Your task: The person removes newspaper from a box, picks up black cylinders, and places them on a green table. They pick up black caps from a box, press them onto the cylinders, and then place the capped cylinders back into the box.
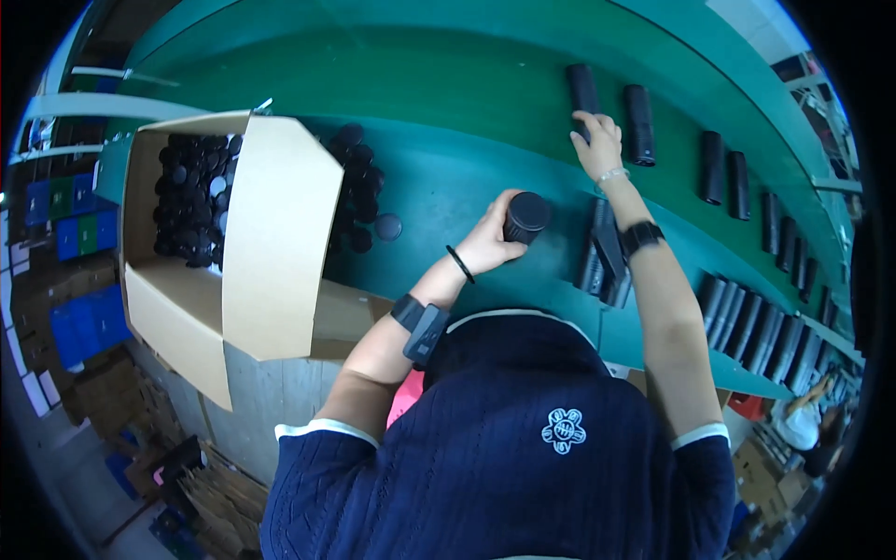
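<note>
My left hand (pixel 492 235) is wrapped round a black cylinder (pixel 528 213), its round, ridged-edged end facing up, above the green table (pixel 439 177). Farther off to the right, my right hand (pixel 602 149) reaches over the green belt (pixel 448 84). Its fingers are closed round the near end of a long black cylinder (pixel 581 86) that lies there. Just right of that hand lies another black cylinder (pixel 640 126). Below my right wrist, several dark cylinders (pixel 597 252) lie together on the table, partly hidden by the forearm.
At left stands an open cardboard box (pixel 280 243) of black round caps (pixel 191 201). More loose caps (pixel 359 177) lie on the table beside it. Spaced black cylinders (pixel 712 168) continue along the belt at right; a row of cylinders (pixel 761 327) lines the table below.
</note>
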`<state>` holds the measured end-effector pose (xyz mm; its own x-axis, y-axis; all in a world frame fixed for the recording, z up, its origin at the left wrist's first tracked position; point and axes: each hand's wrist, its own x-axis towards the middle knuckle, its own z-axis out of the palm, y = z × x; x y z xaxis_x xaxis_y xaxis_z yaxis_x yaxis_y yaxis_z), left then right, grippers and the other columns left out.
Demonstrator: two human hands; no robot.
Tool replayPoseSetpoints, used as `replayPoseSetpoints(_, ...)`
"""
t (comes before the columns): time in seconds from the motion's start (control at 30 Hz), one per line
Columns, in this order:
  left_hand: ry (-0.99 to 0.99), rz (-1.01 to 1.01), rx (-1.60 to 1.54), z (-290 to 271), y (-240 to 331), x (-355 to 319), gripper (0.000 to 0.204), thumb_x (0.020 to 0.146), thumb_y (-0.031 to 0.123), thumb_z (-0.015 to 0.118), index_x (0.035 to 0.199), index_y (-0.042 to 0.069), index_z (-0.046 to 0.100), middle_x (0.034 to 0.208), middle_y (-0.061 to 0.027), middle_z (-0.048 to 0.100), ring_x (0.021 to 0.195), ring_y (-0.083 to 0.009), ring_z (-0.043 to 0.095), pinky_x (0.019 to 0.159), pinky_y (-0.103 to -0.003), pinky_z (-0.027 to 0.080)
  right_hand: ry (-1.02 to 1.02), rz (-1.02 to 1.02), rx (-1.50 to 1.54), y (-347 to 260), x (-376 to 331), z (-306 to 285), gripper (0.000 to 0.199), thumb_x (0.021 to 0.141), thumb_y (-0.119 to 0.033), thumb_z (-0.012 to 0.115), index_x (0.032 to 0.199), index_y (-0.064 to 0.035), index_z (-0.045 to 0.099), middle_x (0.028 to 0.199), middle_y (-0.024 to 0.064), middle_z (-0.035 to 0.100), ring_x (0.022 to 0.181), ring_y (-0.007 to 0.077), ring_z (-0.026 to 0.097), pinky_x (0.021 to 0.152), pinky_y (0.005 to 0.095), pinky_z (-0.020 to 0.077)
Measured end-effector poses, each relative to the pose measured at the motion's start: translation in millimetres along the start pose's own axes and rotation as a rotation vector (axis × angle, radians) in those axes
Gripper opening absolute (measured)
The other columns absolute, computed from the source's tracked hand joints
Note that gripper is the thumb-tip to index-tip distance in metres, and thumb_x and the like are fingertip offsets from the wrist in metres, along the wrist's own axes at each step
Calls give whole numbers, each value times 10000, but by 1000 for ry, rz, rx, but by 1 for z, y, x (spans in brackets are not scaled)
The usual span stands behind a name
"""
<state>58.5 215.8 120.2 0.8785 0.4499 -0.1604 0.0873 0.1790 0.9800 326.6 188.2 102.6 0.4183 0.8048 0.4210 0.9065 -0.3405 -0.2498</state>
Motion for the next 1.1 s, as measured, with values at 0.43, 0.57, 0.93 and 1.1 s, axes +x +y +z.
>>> replayPoseSetpoints(0.43,149,139,-5,-8,2,-39,496,808,181,681,1221,46,442,1102,-73,531,1022,-149,516,874,-290,435,-781,546,1552,-118,-88,-80,265,919,-106,558,1178,-53,578,846,-12,549,680,56,535,586,191,438)
replayPoseSetpoints(0.57,154,115,-196,-22,11,-32,473,808,211,663,1201,36,466,1110,-97,549,1037,-174,536,883,-304,442,-773,390,1432,-114,-81,-66,360,901,-87,568,1261,-84,556,988,30,549,834,91,542,704,220,460)
replayPoseSetpoints(0.93,705,-212,-743,-50,-7,-8,453,878,377,561,1249,131,474,1276,-87,461,1204,-242,404,986,-429,322,-526,372,673,-84,7,10,818,751,-233,713,1377,-187,189,1170,261,535,1047,365,584,872,421,466)
replayPoseSetpoints(1.1,479,-338,-712,-37,-21,-5,304,880,260,569,1152,131,535,1144,-59,535,1070,-184,475,882,-362,380,-743,540,429,-38,71,36,744,828,-303,656,1418,-254,206,1260,267,511,1154,414,511,969,436,415)
